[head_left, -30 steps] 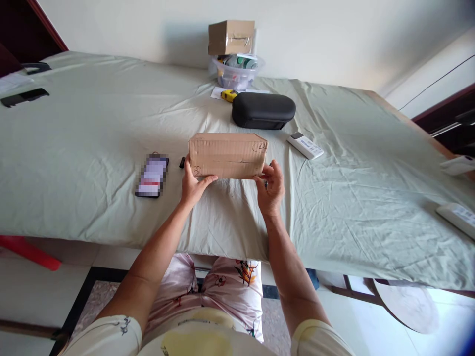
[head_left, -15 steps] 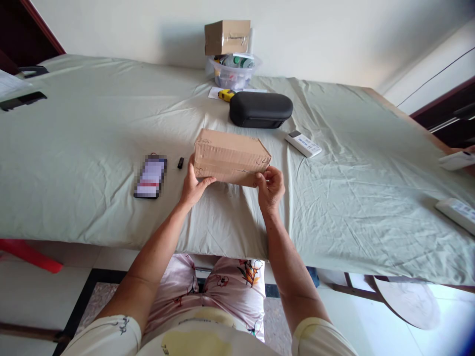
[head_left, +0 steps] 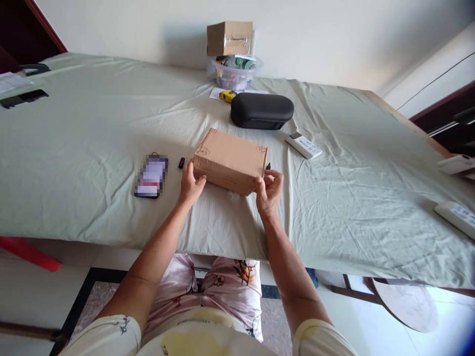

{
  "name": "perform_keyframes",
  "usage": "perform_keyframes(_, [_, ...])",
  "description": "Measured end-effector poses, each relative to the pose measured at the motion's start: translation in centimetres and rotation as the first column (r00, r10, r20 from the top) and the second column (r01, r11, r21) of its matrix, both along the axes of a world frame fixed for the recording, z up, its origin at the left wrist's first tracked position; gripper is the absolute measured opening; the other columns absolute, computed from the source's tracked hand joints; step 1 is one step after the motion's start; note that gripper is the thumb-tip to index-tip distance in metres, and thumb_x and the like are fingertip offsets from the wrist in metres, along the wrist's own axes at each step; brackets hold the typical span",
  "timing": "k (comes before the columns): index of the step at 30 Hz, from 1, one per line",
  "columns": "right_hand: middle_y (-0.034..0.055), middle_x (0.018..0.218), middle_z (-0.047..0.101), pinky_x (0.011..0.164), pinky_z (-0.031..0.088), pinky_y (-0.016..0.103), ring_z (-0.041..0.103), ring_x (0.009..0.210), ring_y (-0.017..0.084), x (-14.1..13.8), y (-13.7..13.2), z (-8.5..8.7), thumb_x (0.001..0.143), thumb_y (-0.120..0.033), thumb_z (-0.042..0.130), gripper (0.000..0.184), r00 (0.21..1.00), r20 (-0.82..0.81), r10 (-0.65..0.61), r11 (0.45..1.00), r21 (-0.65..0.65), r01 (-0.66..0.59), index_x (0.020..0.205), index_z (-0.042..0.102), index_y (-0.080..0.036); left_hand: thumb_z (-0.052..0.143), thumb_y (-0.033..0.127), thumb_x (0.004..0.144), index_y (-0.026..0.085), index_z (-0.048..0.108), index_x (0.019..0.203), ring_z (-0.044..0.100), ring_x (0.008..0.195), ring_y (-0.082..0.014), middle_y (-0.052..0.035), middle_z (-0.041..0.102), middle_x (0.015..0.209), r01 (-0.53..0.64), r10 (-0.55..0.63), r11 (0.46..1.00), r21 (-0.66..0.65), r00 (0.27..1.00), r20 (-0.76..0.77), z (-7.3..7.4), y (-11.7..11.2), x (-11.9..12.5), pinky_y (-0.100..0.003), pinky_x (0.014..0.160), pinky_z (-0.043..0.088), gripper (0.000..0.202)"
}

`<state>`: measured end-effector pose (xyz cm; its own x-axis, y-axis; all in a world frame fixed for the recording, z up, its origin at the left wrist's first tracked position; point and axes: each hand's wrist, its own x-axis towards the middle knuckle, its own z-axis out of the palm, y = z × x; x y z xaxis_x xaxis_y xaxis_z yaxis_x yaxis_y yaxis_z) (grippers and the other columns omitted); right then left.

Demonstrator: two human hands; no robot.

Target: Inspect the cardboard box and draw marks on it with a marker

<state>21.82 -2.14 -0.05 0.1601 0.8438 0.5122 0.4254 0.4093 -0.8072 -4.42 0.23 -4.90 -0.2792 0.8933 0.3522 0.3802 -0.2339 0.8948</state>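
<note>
A closed brown cardboard box (head_left: pixel 232 151) with dark line marks near the corners of its top rests on the cloth-covered table, turned slightly askew. My left hand (head_left: pixel 191 187) grips its left front corner, thumb on the front face and fingers on the left side. At the right front corner, my right hand (head_left: pixel 269 190) pinches the box between thumb and bent fingers. Just behind those fingers a small dark tip (head_left: pixel 268 166) shows; what it belongs to is hidden. A small black stick-shaped piece (head_left: pixel 181 162) lies left of the box, near my left hand.
Left is a blurred-out phone (head_left: pixel 151 177). Behind the box are a black hard case (head_left: pixel 262 111), a yellow tool (head_left: pixel 227 96) and a plastic tub (head_left: pixel 234 80) with another carton (head_left: pixel 229 38) on top. A white device (head_left: pixel 304 145) lies right; another (head_left: pixel 455 217) sits farther right.
The box has tipped back down, so its top now shows more and its front face less. It has also turned a little. Both hands have stayed on it.
</note>
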Motion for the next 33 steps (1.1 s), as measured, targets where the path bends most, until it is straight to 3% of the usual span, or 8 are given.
perform_keyframes(2, [-0.0085, 0.066, 0.050, 0.055, 0.046, 0.030, 0.051, 0.053, 0.014, -0.4, -0.2, 0.0, 0.097, -0.067, 0.061, 0.066, 1.000, 0.003, 0.022, 1.000, 0.015, -0.022, 0.145, 0.051, -0.023, 0.078, 0.023, 0.084, 0.021, 0.038, 0.161, 0.044, 0.159, -0.0355, -0.0209, 0.046, 0.167, -0.030, 0.031, 0.999, 0.013, 0.999, -0.024, 0.2, -0.3, 0.2, -0.056, 0.133, 0.036, 0.087])
perform_keyframes(6, [-0.0031, 0.072, 0.062, 0.064, 0.057, 0.032, 0.061, 0.060, 0.014, -1.7, -1.0, 0.0, 0.096, -0.064, 0.064, 0.055, 0.985, 0.128, 0.117, 0.993, 0.014, -0.120, 0.133, 0.067, -0.024, 0.074, 0.025, 0.089, 0.026, 0.015, 0.172, 0.020, 0.170, -0.0348, -0.0155, 0.020, 0.182, 0.012, -0.005, 0.996, 0.093, 0.997, -0.074, 1.1, -1.0, 0.7, -0.057, 0.139, 0.021, 0.102])
perform_keyframes(11, [0.0034, 0.090, 0.079, 0.077, 0.065, 0.031, 0.077, 0.077, 0.015, -3.9, -2.1, -0.3, 0.107, -0.044, 0.053, 0.049, 0.884, 0.200, 0.422, 0.900, 0.023, -0.435, 0.151, 0.057, -0.023, 0.054, 0.049, 0.106, 0.030, 0.039, 0.166, 0.020, 0.170, -0.0362, -0.0118, 0.026, 0.181, 0.171, -0.150, 0.979, 0.108, 0.973, -0.177, 2.5, -2.0, 1.1, -0.061, 0.137, 0.019, 0.065])
perform_keyframes(15, [0.0057, 0.102, 0.083, 0.084, 0.068, 0.034, 0.081, 0.088, 0.016, -4.8, -2.5, -0.2, 0.109, -0.036, 0.047, 0.047, 0.828, 0.229, 0.511, 0.844, 0.046, -0.534, 0.155, 0.054, -0.026, 0.040, 0.071, 0.105, 0.027, 0.060, 0.151, 0.027, 0.168, -0.0353, -0.0124, 0.027, 0.180, 0.275, -0.215, 0.937, 0.215, 0.940, -0.266, 3.2, -2.8, 1.6, -0.055, 0.136, 0.028, 0.067])
perform_keyframes(19, [0.0036, 0.092, 0.083, 0.082, 0.069, 0.036, 0.079, 0.077, 0.016, -4.9, -2.5, -0.4, 0.109, -0.038, 0.049, 0.039, 0.906, 0.173, 0.387, 0.917, 0.033, -0.398, 0.141, 0.069, -0.027, 0.046, 0.073, 0.102, 0.025, 0.064, 0.145, 0.034, 0.165, -0.0354, -0.0142, 0.030, 0.178, 0.307, -0.229, 0.924, 0.227, 0.922, -0.313, 3.7, -3.2, 2.1, -0.054, 0.133, 0.036, 0.066])
perform_keyframes(24, [0.0000, 0.078, 0.078, 0.062, 0.064, 0.030, 0.068, 0.056, 0.013, -4.1, -1.7, -0.4, 0.103, -0.045, 0.057, 0.035, 0.990, 0.026, 0.140, 0.990, -0.015, -0.140, 0.122, 0.080, -0.025, 0.045, 0.071, 0.104, 0.025, 0.067, 0.142, 0.037, 0.164, -0.0326, -0.0136, 0.034, 0.177, 0.296, -0.218, 0.928, 0.225, 0.924, -0.315, 3.9, -3.2, 2.3, -0.052, 0.132, 0.038, 0.064])
perform_keyframes(28, [-0.0029, 0.068, 0.071, 0.056, 0.058, 0.028, 0.060, 0.051, 0.012, -2.4, -0.9, 0.7, 0.100, -0.049, 0.062, 0.034, 0.997, -0.006, -0.077, 0.997, -0.024, 0.077, 0.114, 0.082, -0.026, 0.044, 0.068, 0.106, 0.026, 0.069, 0.141, 0.042, 0.161, -0.0315, -0.0130, 0.039, 0.175, 0.290, -0.216, 0.929, 0.232, 0.930, -0.298, 3.8, -2.9, 2.1, -0.052, 0.132, 0.038, 0.060])
perform_keyframes(33, [-0.0049, 0.063, 0.065, 0.059, 0.054, 0.028, 0.060, 0.055, 0.013, -0.8, -0.2, 1.4, 0.097, -0.049, 0.065, 0.032, 0.986, -0.013, -0.167, 0.986, -0.024, 0.166, 0.113, 0.080, -0.026, 0.043, 0.063, 0.108, 0.027, 0.069, 0.141, 0.047, 0.158, -0.0291, -0.0121, 0.044, 0.173, 0.285, -0.234, 0.931, 0.229, 0.946, -0.227, 3.6, -2.5, 1.7, -0.049, 0.131, 0.040, 0.055])
